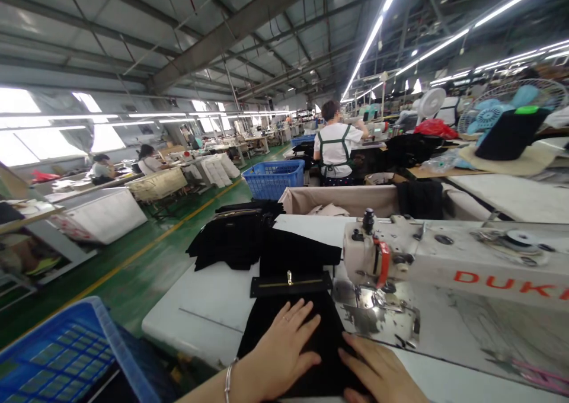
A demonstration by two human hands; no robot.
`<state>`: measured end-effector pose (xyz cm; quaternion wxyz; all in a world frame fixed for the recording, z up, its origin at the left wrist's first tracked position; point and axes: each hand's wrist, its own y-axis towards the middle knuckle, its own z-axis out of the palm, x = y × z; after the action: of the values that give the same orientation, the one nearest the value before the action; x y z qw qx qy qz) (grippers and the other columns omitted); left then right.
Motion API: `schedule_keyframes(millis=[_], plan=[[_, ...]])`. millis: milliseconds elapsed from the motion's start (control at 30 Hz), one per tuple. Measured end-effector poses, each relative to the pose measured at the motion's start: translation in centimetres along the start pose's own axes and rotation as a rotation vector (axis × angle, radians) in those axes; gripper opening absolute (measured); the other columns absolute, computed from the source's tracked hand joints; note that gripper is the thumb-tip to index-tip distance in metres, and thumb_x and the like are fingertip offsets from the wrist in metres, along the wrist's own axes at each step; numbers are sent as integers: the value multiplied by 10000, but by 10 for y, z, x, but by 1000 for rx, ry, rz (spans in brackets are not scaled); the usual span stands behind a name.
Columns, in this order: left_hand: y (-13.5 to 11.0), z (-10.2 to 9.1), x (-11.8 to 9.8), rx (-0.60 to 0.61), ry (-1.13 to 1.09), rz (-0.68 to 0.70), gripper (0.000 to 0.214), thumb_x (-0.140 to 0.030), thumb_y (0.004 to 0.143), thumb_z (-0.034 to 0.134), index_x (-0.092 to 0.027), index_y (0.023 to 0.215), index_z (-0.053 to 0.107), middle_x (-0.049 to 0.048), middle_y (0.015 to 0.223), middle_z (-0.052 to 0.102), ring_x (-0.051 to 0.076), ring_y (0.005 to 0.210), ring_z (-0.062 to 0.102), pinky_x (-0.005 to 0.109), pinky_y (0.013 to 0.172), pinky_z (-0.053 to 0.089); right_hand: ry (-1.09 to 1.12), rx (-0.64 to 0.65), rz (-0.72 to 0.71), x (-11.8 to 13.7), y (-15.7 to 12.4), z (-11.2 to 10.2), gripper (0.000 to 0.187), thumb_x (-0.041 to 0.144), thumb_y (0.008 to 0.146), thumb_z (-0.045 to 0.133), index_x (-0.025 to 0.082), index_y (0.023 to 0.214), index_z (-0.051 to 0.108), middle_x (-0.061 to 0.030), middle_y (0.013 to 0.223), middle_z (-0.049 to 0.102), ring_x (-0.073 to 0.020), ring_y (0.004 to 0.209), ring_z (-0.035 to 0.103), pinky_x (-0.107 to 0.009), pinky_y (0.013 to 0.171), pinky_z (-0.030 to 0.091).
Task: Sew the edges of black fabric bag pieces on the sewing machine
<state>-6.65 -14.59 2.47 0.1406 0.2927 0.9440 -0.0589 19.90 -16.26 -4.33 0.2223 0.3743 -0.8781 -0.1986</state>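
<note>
Black cloth panel at a sewing machine, as an onlooker nearby sees it. The panel lies on the near part of the white table, left of the machine, a zipper strip across its far end. The left hand rests open on it; the right hand, also open, touches its right edge (neither seems to grip). Apparent step: flattening and aligning; the next move would call for even pressure.

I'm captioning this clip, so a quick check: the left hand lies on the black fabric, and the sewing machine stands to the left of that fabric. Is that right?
Not quite: the head view shows the sewing machine to the right of the black fabric. The left hand does lie on the fabric.
</note>
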Motion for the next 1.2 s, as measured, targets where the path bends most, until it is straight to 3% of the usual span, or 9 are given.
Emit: schedule_keyframes(millis=[100, 200, 300, 400, 533, 633, 733, 900, 1200], plan=[[28, 15, 16, -102, 64, -91, 610, -495, 903, 568, -296, 1451, 388, 75, 1538, 360, 311, 1394, 334, 505, 1125, 300, -11, 109, 41, 15, 2, 7, 546, 335, 843, 639, 304, 1376, 526, -83, 1408, 524, -303, 1223, 558, -457, 963, 528], [63, 8, 36, -212, 92, -190, 530, -493, 913, 549, -264, 1386, 480, 104, 1426, 476, 332, 1278, 422, 510, 1031, 356, 72, 179, 127, 23, 1, 0, 571, 329, 859, 619, 341, 1411, 471, -54, 1475, 450, -300, 1313, 465, -499, 1048, 448], [90, -3, 47, -226, 75, -197, 509, -499, 845, 644, -215, 1264, 587, 118, 1222, 572, 321, 1137, 484, 482, 953, 388, 167, 191, 183, 28, 1, -11, 546, 386, 856, 637, 354, 1383, 502, -45, 1472, 456, -307, 1327, 439, -519, 1073, 407], [97, -12, 44, -192, 25, -137, 300, -401, 783, 732, -178, 980, 695, 82, 1006, 610, 270, 1013, 530, 401, 902, 416, 260, 181, 250, 30, 6, -16, 374, 404, 889, 603, 322, 1253, 617, -61, 1357, 561, -291, 1248, 508, -507, 1044, 426], [70, -24, 21, -121, -96, -38, 76, -247, 804, 695, -175, 797, 671, 24, 871, 623, 178, 850, 577, 290, 797, 450, 351, 86, 392, 26, 13, -16, 209, 335, 935, 535, 259, 1083, 662, -69, 1094, 656, -245, 1046, 603, -449, 917, 506], [36, -36, -5, -120, -236, -42, 140, -248, 875, 616, -209, 1005, 650, 2, 959, 658, 144, 856, 603, 250, 778, 471, 312, -86, 439, 24, 18, -19, 239, 363, 899, 588, 250, 1105, 634, -92, 1181, 610, -277, 1117, 561, -488, 943, 491], [10, -48, -28, -134, -611, -125, 290, -278, 878, 630, -223, 1162, 616, 22, 1035, 680, 158, 897, 625, 265, 804, 489, 309, -158, 386, 31, 26, -33, 158, 359, 919, 561, 252, 981, 658, -91, 1255, 575, -292, 1199, 507, -519, 991, 457], [-11, -61, -52, -221, -1091, -206, 202, -268, 816, 711, -169, 990, 690, 41, 914, 684, 157, 837, 616, 260, 767, 482, 312, -169, 279, 50, 39, -68, 164, 328, 949, 514, 289, 970, 671, -33, 1332, 561, -283, 1302, 430, -539, 1056, 408], [-22, -67, -67, -393, -1047, -205, 48, -197, 784, 706, -160, 815, 706, 8, 761, 595, 120, 720, 532, 225, 676, 441, 240, -288, 224, 60, 41, -88, 103, 369, 900, 596, 350, 947, 685, 20, 1041, 705, -249, 1049, 633, -578, 1095, 360]])
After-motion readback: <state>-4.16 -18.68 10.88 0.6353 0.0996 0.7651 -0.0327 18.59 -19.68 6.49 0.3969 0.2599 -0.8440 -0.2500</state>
